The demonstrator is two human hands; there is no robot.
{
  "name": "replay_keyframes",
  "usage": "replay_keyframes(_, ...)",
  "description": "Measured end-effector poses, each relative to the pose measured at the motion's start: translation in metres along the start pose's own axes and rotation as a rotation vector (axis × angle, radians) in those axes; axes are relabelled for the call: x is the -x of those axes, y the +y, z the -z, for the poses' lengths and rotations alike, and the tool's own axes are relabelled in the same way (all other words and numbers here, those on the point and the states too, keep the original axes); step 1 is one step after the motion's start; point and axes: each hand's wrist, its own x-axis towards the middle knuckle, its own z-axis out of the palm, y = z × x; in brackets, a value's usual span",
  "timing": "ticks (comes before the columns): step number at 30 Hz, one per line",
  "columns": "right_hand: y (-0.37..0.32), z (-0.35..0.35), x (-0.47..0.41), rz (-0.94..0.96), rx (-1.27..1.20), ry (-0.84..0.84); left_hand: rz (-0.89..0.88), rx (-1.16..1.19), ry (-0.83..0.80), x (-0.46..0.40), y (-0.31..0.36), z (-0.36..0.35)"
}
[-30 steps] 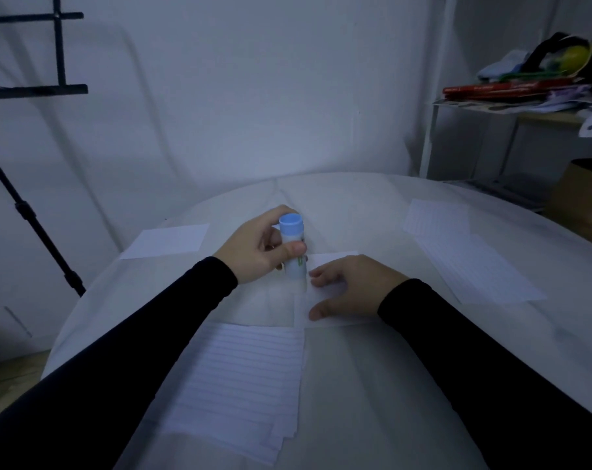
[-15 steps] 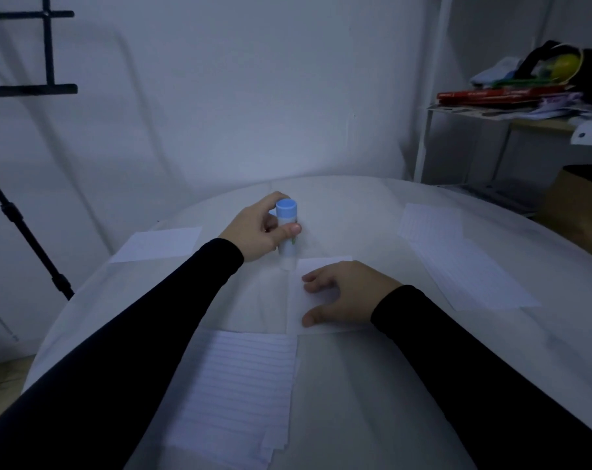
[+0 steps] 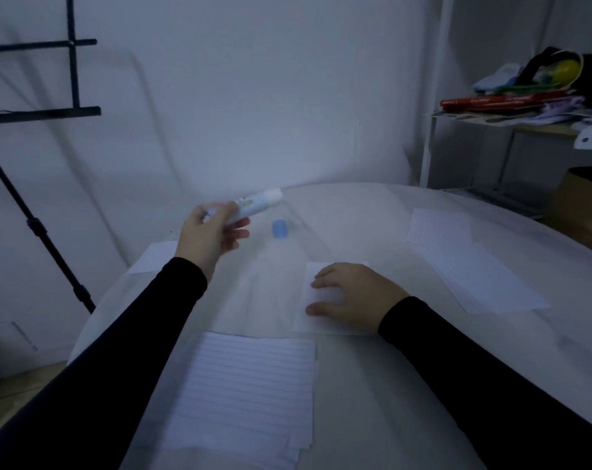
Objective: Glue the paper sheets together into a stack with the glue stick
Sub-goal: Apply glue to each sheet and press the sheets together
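Blue, the cap (image 3: 280, 228) now stands alone on the desk (image 3: 372, 385), off the glue stick (image 3: 253, 205) it topped half a second ago. The left hand (image 3: 211, 237) has lifted above and left of the cap, its grip pinching the tilted, uncapped tube. The right hand (image 3: 350, 298), below and right of the cap, stays pressed on the small paper sheet (image 3: 309, 283), fingers loosely spread. The lined stack (image 3: 250, 395) lies nearer the person.

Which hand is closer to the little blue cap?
Left. The left hand, holding the glue stick, is just to the left of the blue cap. The right hand rests on a paper sheet, nearer the person.
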Motion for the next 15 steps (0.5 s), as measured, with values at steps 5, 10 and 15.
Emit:
replay_keyframes(5, 0.005, 0.007, 0.005, 0.007, 0.067, 0.058, 0.191, -0.076, -0.192, 0.012, -0.006, -0.003)
replay_keyframes(10, 0.010, 0.007, 0.010, -0.038, 0.062, 0.000, 0.012, -0.495, -0.137, 0.010, -0.018, -0.002)
replay_keyframes(15, 0.009, 0.002, 0.007, -0.025, 0.117, -0.015, 0.007, -0.681, -0.189, 0.013, -0.027, -0.001)
